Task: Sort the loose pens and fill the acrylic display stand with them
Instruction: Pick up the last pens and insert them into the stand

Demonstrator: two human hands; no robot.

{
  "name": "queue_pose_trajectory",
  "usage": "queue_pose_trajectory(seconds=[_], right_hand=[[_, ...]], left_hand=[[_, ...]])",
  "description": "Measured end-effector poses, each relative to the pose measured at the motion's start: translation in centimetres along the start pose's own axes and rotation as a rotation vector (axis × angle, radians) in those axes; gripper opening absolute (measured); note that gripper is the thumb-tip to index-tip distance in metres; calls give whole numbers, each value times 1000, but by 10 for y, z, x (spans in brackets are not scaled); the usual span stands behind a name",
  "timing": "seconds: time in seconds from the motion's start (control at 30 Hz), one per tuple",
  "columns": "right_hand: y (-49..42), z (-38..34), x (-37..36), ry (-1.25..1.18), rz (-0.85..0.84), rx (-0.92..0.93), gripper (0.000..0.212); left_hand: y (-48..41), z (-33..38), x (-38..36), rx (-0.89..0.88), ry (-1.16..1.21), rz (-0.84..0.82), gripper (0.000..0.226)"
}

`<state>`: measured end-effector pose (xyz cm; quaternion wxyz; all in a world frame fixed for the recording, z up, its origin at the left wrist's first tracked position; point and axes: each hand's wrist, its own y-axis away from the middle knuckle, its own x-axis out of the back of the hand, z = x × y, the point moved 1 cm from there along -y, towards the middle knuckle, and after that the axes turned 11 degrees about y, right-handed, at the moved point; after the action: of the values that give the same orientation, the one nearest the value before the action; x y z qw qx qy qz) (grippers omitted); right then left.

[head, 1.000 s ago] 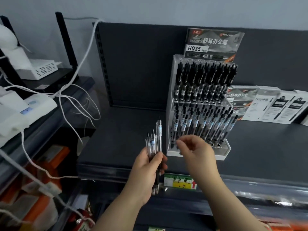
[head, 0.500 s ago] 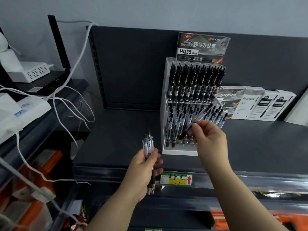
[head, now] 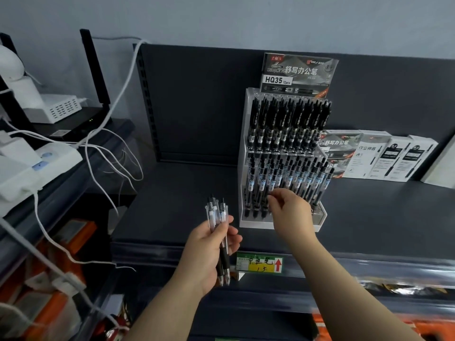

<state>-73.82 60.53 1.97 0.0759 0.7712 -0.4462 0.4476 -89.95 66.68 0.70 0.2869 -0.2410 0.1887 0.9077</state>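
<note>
My left hand [head: 209, 244] grips the loose pens [head: 216, 212] in a bundle, just left of the stand [head: 320, 217] (both rows nearly full); right hand [head: 293, 215] pinches a lower-tier pen [head: 272, 184].

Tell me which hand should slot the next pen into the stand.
Probably right. The right hand is at the lower row of the acrylic stand, while the left hand grips the bundle of loose pens.

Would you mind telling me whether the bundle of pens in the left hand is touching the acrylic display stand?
Apart. The head view shows dark shelf between the bundle of pens gripped by the left hand and the acrylic display stand.
</note>
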Motion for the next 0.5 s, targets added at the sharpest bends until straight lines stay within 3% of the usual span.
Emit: queue_pose_trajectory(seconds=[0.2, 0.37, 0.5], right_hand=[[14, -2, 6, -140, 68, -45, 13], [48, -21, 4, -246, -315, 93, 5], [53, -20, 0, -301, -381, 60, 9]], left_hand=[[-1, -1, -5, 54, 121, 9, 17], [-1, -2, -14, 79, 135, -24, 18], [-2, -6, -20, 93, 100, -70, 20]])
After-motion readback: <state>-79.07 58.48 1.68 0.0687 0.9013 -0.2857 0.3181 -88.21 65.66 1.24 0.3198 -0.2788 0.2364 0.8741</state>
